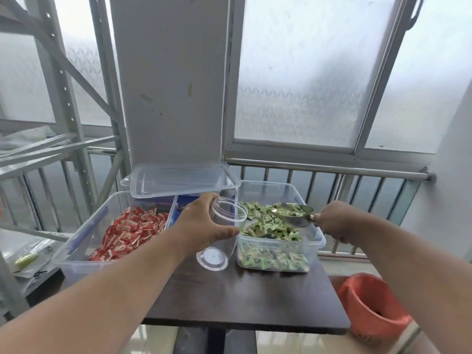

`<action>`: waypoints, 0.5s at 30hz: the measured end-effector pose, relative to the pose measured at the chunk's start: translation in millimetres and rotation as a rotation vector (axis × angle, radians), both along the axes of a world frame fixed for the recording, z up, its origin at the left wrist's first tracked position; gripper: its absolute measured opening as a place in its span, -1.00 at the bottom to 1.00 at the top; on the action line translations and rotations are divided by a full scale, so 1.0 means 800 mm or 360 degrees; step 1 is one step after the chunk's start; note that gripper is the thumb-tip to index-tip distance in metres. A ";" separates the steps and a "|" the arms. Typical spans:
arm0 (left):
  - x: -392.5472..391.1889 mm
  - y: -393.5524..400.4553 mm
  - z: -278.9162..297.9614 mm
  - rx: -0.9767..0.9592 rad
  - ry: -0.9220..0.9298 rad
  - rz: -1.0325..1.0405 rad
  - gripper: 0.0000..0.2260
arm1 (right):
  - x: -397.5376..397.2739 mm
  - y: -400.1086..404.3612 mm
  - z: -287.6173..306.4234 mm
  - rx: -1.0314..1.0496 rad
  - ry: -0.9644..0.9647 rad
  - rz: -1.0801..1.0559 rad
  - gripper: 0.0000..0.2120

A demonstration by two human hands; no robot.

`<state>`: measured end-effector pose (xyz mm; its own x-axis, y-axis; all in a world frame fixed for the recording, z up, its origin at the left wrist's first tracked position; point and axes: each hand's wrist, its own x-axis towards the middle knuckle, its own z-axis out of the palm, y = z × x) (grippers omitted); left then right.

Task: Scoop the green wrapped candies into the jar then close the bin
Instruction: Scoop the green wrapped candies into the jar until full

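A clear plastic bin (316,247) holds green wrapped candies (270,226) at the right of the dark table. My left hand (201,226) grips a clear empty jar (224,226), tilted with its mouth toward the bin's left edge. My right hand (334,221) holds the handle of a metal scoop (293,217) that carries a few green candies just above the pile. The bin's clear lid (178,181) rests behind, on top of the other bins.
A larger clear bin (84,233) of red wrapped candies stands at the left. An orange basket (370,307) sits off the table's right corner. A metal shelf rack (63,98) is at the left, a railing and windows behind. The dark table (242,297) has bare surface in front.
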<state>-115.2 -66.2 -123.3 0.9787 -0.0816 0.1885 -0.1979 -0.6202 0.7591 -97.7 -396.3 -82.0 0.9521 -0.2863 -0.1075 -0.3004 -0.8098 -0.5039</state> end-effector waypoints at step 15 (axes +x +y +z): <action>-0.018 -0.008 -0.011 -0.0083 -0.0118 -0.0089 -0.11 | -0.042 0.025 0.111 -0.0211 -0.0159 0.0813 -0.67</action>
